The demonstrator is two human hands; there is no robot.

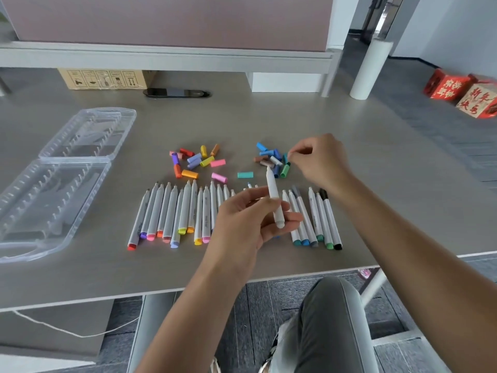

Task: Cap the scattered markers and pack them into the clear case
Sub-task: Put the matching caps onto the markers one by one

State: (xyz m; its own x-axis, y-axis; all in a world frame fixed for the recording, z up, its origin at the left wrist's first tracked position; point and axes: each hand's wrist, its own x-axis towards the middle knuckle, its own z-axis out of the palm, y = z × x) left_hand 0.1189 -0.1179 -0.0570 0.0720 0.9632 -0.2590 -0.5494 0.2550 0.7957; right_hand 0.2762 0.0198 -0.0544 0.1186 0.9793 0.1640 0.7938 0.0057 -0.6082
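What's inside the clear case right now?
The clear case lies open with no markers inside; only its moulded slot ridges show. Nothing covers it, though glare blurs some of the plastic.

An office is showing here: beyond the hands, a pale desk (pixel 269 122) is carrying a cable grommet (pixel 176 93) under a pink partition (pixel 166 20), with grey carpet tiles (pixel 419 109) lying right of the hands.

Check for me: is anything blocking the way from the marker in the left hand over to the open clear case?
Nothing visible does. The marker is held up in the left hand, and the case lies open at the far left, with bare table between.
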